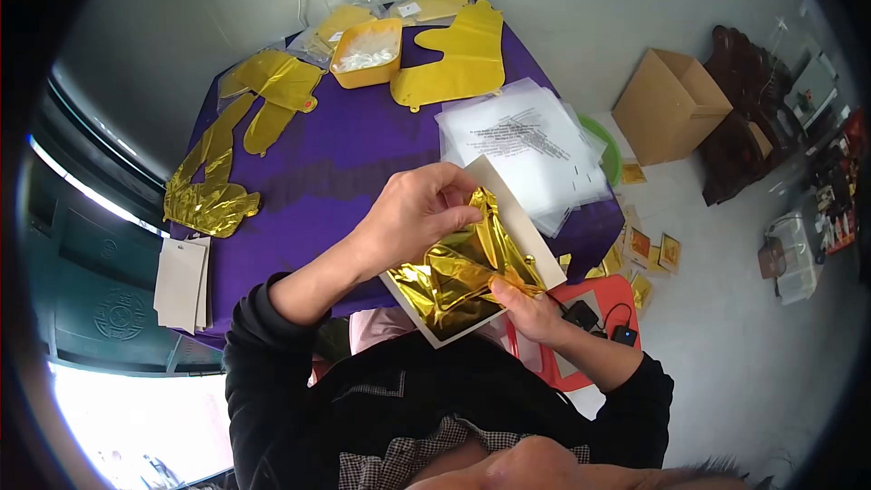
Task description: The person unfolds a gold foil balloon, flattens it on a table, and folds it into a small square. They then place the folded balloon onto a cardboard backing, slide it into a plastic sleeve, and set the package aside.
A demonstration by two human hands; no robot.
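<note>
A shiny gold foil balloon, folded and crumpled, lies over a pale cardboard sheet held tilted in front of my body. My left hand is closed at the upper part of the foil, thumb and fingers pinching it. At the lower right, my right hand grips the foil and the card's edge, its thumb pressed on top. The fingers under the card are hidden. Beyond the card, printed clear plastic bags lie in a stack on the purple-covered table.
Flat gold foil balloons lie across the table, with another crinkled one at left. A yellow tub holds small white items. Cards sit at the left corner. A red stool and cardboard box stand right.
</note>
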